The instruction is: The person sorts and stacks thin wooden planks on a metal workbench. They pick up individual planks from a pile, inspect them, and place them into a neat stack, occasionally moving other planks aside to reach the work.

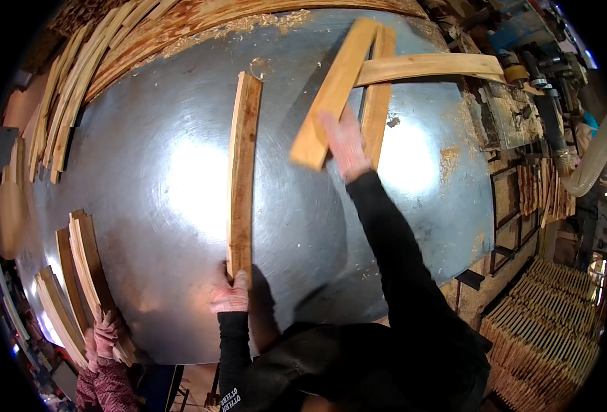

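My left hand (230, 294), in a pale pinkish work glove, is closed round the near end of a long wooden strip (243, 165). The strip points away from me over the metal tabletop, its light edge to the left and a browner face to the right. Reaching far to the right, my gloved right hand (346, 143) grips the right edge of a flat, light wooden board (337, 89). That board slants across a second board (377, 113), part of which it hides. A slightly curved wooden piece (430, 68) lies beside them, extending toward the right.
The shiny metal table (296, 254) carries sawdust along its far side. At lower left, a co-worker's gloved hands (104, 336) hold wooden strips (87, 261). More strips (77, 82) lie at far left. Machinery (523, 75) borders the right, with stacked wood (543, 329) at lower right.
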Tool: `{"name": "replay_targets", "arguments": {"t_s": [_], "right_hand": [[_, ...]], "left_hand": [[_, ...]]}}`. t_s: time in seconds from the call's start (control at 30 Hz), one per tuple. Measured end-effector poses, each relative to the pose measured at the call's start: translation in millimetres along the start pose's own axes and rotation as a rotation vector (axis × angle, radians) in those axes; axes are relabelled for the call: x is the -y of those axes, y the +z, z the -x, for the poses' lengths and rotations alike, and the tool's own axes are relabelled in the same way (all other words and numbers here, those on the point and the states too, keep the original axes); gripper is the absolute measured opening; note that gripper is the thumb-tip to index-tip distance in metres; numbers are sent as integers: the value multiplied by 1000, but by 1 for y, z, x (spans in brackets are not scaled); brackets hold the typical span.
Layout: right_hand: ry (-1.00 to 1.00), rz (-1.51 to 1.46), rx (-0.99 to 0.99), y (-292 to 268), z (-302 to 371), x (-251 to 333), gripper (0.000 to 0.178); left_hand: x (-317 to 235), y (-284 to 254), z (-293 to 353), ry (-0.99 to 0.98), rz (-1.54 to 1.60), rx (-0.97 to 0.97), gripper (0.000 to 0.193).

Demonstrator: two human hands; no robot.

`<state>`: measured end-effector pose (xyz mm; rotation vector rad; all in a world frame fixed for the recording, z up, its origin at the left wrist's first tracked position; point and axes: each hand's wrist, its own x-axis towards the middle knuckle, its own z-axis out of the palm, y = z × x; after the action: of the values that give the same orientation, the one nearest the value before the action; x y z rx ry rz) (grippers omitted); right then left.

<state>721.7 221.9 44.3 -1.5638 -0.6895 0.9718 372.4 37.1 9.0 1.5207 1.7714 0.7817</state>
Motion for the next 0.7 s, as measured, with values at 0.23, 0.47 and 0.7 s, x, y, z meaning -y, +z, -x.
{"name": "replay_targets", "arguments": {"t_s": [0.23, 0.47, 0.7], "right_hand": [[-63, 169, 447, -5, 163, -49, 57], [-246, 678, -615, -38, -65, 8, 113], [67, 1029, -604, -56, -174, -45, 124]], "left_hand": [[-117, 27, -60, -588, 865, 703, 47], [-70, 22, -64, -380, 951, 414, 41], [56, -141, -75, -259, -262, -243, 33]]}}
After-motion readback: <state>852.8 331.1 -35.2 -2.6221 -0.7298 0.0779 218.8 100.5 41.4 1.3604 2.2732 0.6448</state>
